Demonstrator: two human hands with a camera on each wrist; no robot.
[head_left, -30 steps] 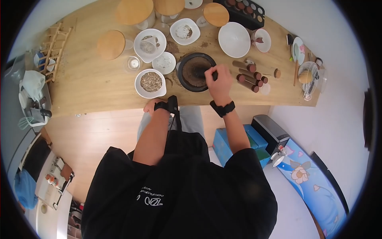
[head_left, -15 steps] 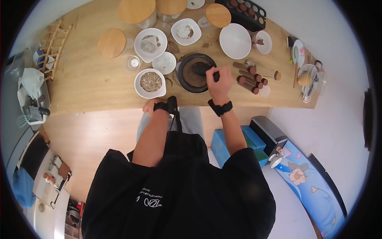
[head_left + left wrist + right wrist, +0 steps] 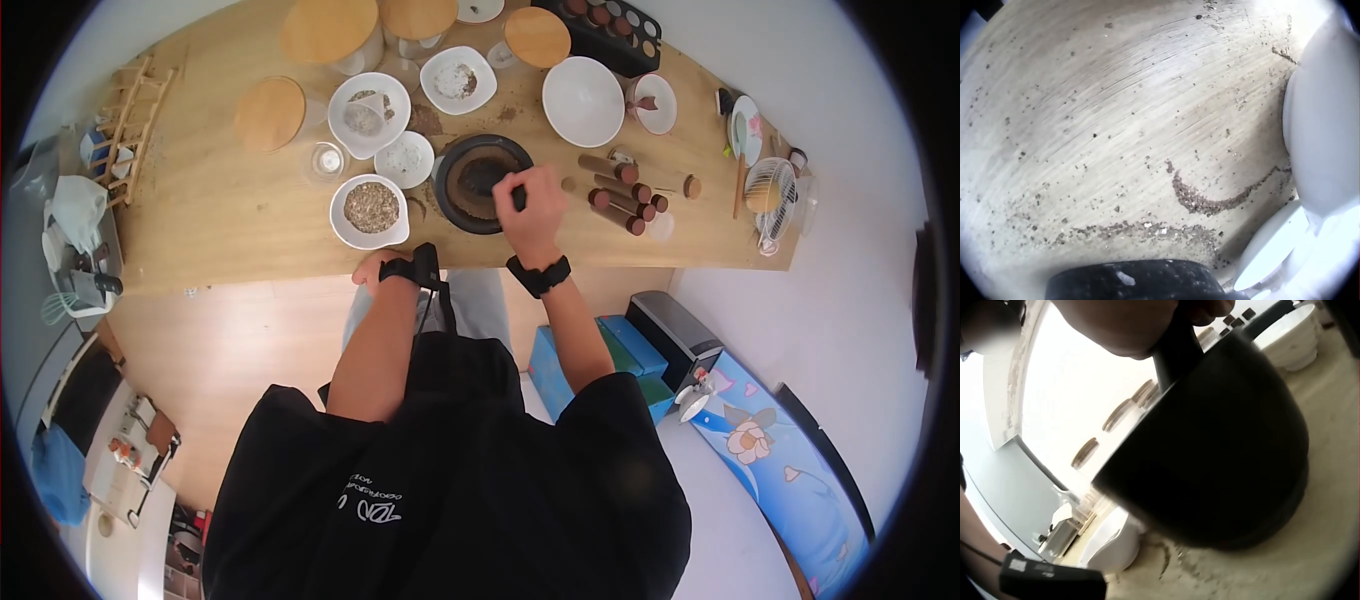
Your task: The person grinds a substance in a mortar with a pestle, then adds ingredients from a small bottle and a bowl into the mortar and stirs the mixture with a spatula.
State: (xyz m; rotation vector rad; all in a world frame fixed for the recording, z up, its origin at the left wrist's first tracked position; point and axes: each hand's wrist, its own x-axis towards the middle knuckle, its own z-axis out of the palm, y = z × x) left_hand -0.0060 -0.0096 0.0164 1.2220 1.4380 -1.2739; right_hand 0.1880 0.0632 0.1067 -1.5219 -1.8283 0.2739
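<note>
Wrapped tight round the black pestle (image 3: 1175, 357), the right grip (image 3: 535, 213) has hold of its handle, fingers closed, no gap to speak of! Over on the other side, the left grip (image 3: 370, 268) sits at the near edge of the desk (image 3: 220, 205), well apart from the action, and whether its fingers are curled or slack I cannot tell. Centre stage on that desk, the heavy-looking black mortar (image 3: 1229, 456) stands with the pestle's head down inside it, and nobody is bracing it: one hard, off-centre shove could send it skidding or tipping. Just beside it on the left, the small white bowl (image 3: 381, 160) looks first in line for a knock; whether the two touch, I can't call. Out to the right, the brown-capped tubes (image 3: 603, 165) lie near the working wrist, so a wide swing of the arm might scatter them. Down to the fine stuff: brown powder (image 3: 470, 206) lines the mortar, and a fast or high sweep could flick it over the rim. Loose grains (image 3: 1204, 204) already dot the desk nearby; any under the base could let it slide.
</note>
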